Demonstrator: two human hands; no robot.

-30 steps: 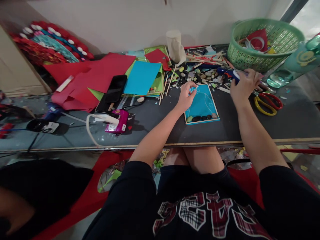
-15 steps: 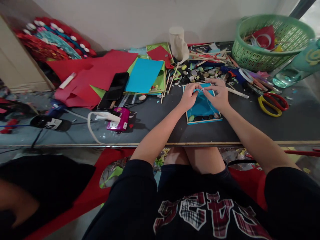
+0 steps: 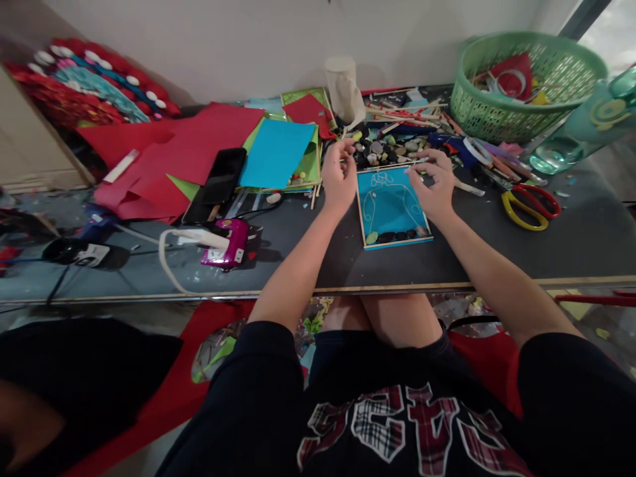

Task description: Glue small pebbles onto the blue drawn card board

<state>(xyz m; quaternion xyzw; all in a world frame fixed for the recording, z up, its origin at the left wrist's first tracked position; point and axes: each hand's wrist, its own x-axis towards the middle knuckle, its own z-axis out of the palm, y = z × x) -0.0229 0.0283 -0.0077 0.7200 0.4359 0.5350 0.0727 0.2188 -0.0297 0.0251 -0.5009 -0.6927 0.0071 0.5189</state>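
Currently, the blue framed panel [image 3: 390, 211] lies on the worktop [image 3: 348, 268] between my left fingers [image 3: 342, 148], loosely curled and parted, and my right fingers [image 3: 434, 158], bent near its far right corner; whether these pinch anything, I cannot tell. Beyond both are loose stones [image 3: 378, 150]; to their right, scissors [image 3: 530, 205]; left, blue paper [image 3: 275, 156].

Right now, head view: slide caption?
Left hand beside a blue panel, right hand at its right edge, stones along near side.
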